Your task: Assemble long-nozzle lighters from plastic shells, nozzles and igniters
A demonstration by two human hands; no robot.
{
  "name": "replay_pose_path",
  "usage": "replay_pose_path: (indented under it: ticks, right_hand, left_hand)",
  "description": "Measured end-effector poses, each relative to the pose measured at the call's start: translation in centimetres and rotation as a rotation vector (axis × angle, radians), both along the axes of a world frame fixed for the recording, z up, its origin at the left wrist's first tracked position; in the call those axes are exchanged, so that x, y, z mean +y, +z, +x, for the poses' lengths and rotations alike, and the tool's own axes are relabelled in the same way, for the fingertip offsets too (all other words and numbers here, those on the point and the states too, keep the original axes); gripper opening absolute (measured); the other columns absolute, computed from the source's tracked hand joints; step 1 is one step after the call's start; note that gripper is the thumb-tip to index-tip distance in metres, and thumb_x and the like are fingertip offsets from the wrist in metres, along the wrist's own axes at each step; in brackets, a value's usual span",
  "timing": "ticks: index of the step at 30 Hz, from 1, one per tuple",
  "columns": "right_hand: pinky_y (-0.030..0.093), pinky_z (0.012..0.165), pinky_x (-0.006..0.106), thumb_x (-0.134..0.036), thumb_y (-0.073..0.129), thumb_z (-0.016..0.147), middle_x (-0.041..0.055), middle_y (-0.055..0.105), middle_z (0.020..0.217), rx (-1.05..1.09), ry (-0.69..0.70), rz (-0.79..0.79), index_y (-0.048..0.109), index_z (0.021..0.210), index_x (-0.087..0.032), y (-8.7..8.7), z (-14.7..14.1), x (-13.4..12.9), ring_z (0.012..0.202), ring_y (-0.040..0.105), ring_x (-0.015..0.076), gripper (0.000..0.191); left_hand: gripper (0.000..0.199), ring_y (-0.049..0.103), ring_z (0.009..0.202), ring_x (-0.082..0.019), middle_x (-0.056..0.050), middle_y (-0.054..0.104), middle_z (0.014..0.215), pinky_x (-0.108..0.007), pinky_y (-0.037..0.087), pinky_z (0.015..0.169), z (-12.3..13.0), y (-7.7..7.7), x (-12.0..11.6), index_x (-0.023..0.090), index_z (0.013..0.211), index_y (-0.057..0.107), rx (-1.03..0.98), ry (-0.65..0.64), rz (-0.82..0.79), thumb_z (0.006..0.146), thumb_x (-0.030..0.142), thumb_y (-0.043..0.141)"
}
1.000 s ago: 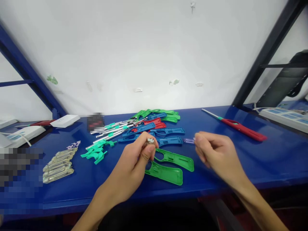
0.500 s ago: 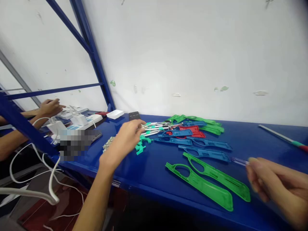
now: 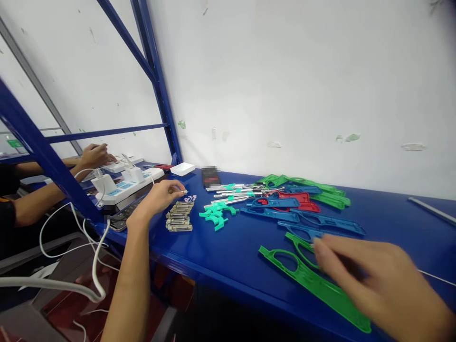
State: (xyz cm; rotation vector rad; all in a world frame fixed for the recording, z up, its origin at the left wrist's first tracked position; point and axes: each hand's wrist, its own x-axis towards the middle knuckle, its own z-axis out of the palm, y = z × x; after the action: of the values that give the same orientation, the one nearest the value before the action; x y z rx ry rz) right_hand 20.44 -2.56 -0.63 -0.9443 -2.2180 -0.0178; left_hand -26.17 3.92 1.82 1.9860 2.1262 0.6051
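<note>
My left hand (image 3: 159, 198) is closed in a pinch on a small pale piece (image 3: 184, 191), mostly hidden by the fingers. It hovers just above a row of translucent yellowish parts (image 3: 179, 222) on the blue table. My right hand (image 3: 381, 280), slightly blurred, has thumb and forefinger pressed together over the green plastic handle halves (image 3: 317, 289). Only a tiny bright tip shows at those fingers, so what they hold is unclear. Past that hand runs a thin whitish rod (image 3: 436, 277); whether it is gripped cannot be made out.
Teal clips (image 3: 218, 217) and metal rods (image 3: 233, 194) lie mid-table. Behind are blue handle halves (image 3: 324, 221), red ones (image 3: 304, 202) and more green ones (image 3: 329, 199). A grey rod (image 3: 431, 210) lies right. A white power strip (image 3: 124, 187), cables and a co-worker's hands (image 3: 94, 154) are left.
My left hand has moved left from the metal rods to the translucent parts. My right hand has come left over the green halves; the purplish clear stick at its fingertips no longer shows. The view has shifted.
</note>
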Motion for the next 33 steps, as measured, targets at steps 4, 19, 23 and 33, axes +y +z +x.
replay_pose_path:
  ticks: [4,19,23,33]
  right_hand:
    - [0.025,0.053,0.032,-0.026,0.044,0.108,-0.0039,0.055,0.059,-0.310,0.241,-0.098,0.048,0.070,-0.022,3.0,-6.7,1.2,0.050,0.038,0.0107,0.038]
    - [0.062,0.093,0.046,-0.042,0.069,0.103,0.0102,0.069,0.130,-0.685,0.391,-0.393,0.066,0.132,-0.018,5.2,-23.7,8.9,0.109,0.071,0.0238,0.037]
    - [0.062,0.094,0.046,-0.042,0.069,0.103,0.0102,0.068,0.132,-0.711,0.405,-0.491,0.066,0.133,-0.018,5.3,-24.7,10.5,0.111,0.070,0.0243,0.038]
    - [0.061,0.096,0.047,-0.042,0.068,0.104,0.0108,0.067,0.135,-0.725,0.399,-0.557,0.065,0.134,-0.019,5.5,-25.6,11.3,0.114,0.069,0.0250,0.039]
  left_hand:
    - [0.035,0.071,0.112,-0.026,-0.011,0.069,0.132,-0.047,0.062,0.095,-0.6,-0.6,0.4,0.017,0.132,0.067,-0.014,0.016,-0.030,0.105,0.039,0.069]
    - [0.034,0.070,0.113,-0.026,-0.011,0.068,0.134,-0.047,0.062,0.096,-1.7,-0.9,0.1,0.018,0.132,0.067,0.026,0.154,-0.129,0.105,0.039,0.068]
    - [0.033,0.070,0.113,-0.026,-0.010,0.068,0.134,-0.046,0.062,0.097,-1.2,-0.9,0.2,0.019,0.131,0.067,0.034,0.135,-0.124,0.105,0.039,0.068]
    - [0.034,0.070,0.114,-0.027,-0.011,0.068,0.134,-0.047,0.062,0.097,-0.7,-0.8,0.2,0.018,0.132,0.067,0.043,0.078,-0.128,0.105,0.039,0.069]
